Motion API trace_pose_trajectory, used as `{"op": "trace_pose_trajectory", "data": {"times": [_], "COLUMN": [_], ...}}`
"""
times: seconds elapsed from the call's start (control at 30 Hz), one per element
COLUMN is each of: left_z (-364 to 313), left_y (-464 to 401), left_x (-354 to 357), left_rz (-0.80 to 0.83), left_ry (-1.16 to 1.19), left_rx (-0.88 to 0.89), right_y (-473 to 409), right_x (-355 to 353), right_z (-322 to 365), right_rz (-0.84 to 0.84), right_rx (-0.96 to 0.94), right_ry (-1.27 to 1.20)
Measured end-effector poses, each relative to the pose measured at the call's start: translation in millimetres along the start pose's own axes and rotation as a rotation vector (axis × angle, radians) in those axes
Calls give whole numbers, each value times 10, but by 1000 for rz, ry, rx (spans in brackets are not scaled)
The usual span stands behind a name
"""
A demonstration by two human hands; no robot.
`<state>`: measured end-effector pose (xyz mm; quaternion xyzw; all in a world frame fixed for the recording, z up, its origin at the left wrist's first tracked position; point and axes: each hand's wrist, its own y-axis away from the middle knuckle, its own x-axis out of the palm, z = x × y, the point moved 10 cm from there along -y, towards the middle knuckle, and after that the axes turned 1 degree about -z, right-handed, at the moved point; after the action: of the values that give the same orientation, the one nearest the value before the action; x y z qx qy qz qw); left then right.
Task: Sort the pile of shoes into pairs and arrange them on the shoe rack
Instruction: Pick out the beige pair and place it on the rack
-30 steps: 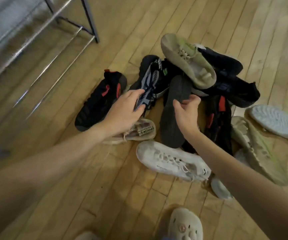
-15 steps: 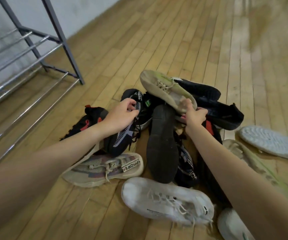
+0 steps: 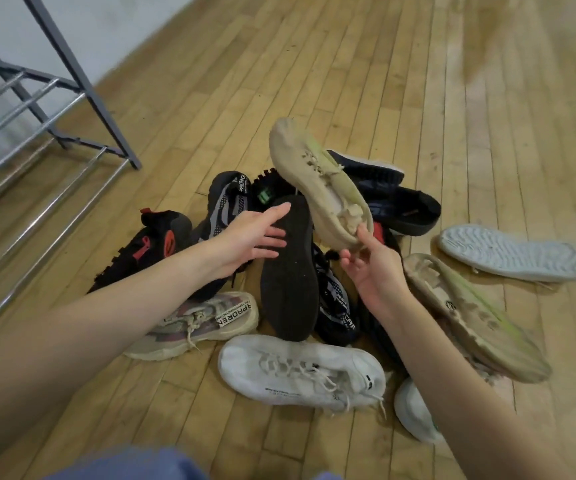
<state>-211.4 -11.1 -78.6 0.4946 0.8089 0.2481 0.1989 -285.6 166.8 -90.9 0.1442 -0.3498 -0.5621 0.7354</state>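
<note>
Fingertips of the right hand (image 3: 373,268) pinched the heel of the beige shoe (image 3: 317,181), whose long axis ran up and away toward its toe, tilted above the pile; its likely mate (image 3: 470,313) lay on the floor just right of that wrist, so the right hand was nearer; the left hand (image 3: 248,237) rested flat, fingers straight, on the upturned black sole (image 3: 288,271); the shoe rack (image 3: 71,81) stood well apart, far left.

Glossy chrome-metal rails on the shoe rack (image 3: 37,161), worn wood-plank floor (image 3: 348,81), beige knit-cloth shoe (image 3: 317,181), matt black rough sole (image 3: 288,271)
</note>
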Motion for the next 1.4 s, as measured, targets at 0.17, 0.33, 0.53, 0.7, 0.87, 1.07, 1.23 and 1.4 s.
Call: {"op": "trace_pose_trajectory", "data": {"times": [0.17,0.33,0.53,0.7,0.87,1.07,1.23,1.4], "left_z": [-45,-103,14,75,132,188,146,113], "left_y": [98,179,135,156,210,326,485,744], "left_x": [355,514,610,584,476,238,-108,-604], "left_rz": [78,65,-12,4,-12,-54,-150,-267], "left_ry": [-6,175,174,82,39,15,62,88], "left_rx": [49,107,53,25,26,27,30,40], "right_y": [370,455,480,327,151,144,262,366], "right_x": [27,-113,-527,-1522,-1714,-1807,-1605,-1016], "right_z": [-305,-345,-172,-321,-333,-140,-84,78], "right_rz": [161,182,88,-460,-682,-817,-814,-527], "right_rx": [107,89,-58,99,137,-7,-168,-399], "right_ry": [-66,129,459,-133,-467,-366,-143,71]}}
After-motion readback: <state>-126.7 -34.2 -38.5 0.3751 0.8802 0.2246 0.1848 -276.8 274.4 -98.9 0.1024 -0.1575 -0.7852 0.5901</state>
